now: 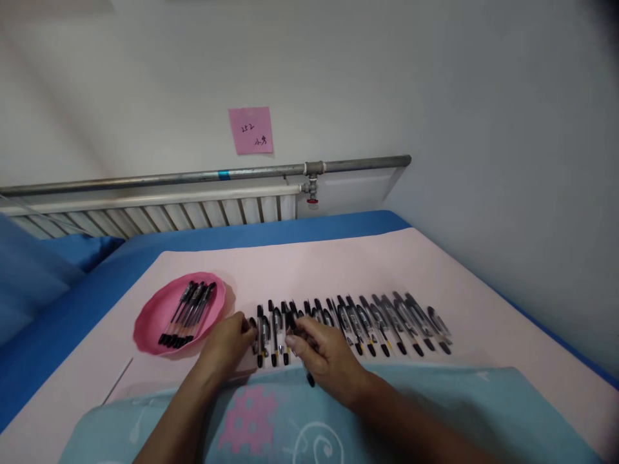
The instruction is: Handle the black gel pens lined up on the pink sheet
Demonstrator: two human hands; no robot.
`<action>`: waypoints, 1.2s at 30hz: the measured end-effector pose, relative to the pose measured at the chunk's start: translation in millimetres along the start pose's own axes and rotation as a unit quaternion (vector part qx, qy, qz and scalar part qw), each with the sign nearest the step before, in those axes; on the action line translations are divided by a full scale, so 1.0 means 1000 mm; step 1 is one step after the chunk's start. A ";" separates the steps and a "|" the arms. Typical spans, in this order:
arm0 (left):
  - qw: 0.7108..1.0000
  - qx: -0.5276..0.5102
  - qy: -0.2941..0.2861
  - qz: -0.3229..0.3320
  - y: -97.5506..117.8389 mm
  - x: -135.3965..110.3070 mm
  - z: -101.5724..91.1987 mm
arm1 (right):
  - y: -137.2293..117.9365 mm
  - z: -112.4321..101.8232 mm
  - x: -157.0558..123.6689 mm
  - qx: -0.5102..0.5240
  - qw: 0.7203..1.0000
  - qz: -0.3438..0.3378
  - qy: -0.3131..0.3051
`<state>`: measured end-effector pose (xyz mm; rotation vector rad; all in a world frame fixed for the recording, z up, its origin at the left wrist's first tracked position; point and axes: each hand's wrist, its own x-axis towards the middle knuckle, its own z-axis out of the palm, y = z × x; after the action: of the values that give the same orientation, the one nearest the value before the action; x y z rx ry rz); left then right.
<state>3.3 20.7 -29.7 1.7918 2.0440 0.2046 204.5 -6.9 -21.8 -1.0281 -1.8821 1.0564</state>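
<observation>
A long row of black-ended pens (275, 336) with clear barrels lies across the pale pink surface, with dark pen caps (376, 316) among them. At the row's left end, my left hand (231, 340) is closed, its thumb and fingertips on a dark pen cap (253, 324). My right hand (326, 353) grips a pen (308, 374) over the row's left half. That pen slants, one black end showing below the fingers; its middle is hidden by the hand. Left of my left hand, a pink scalloped tray (145, 322) holds several pens (189, 312) side by side.
Turquoise patterned cloth (304, 428) covers the near edge under my forearms. A thin white stick (117, 380) lies at the left. Behind are a blue edge (271, 231), a radiator (193, 212), a metal pipe (184, 179) and a pink note (251, 131) on the wall.
</observation>
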 end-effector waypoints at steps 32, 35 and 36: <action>0.992 0.024 -0.107 0.061 0.014 -0.021 -0.011 | 0.000 0.000 -0.002 -0.025 1.000 -0.009 -0.011; 0.990 0.051 -0.103 0.077 0.010 -0.019 -0.006 | -0.003 0.002 -0.003 -0.038 0.999 -0.003 -0.001; 0.990 0.057 -0.107 0.077 0.007 -0.018 -0.004 | -0.004 0.002 -0.004 -0.041 0.999 -0.003 0.003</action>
<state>10.0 4.7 -19.9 1.9493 1.8018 -0.0608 203.0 -12.5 -20.3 -1.0693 -1.9365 0.9779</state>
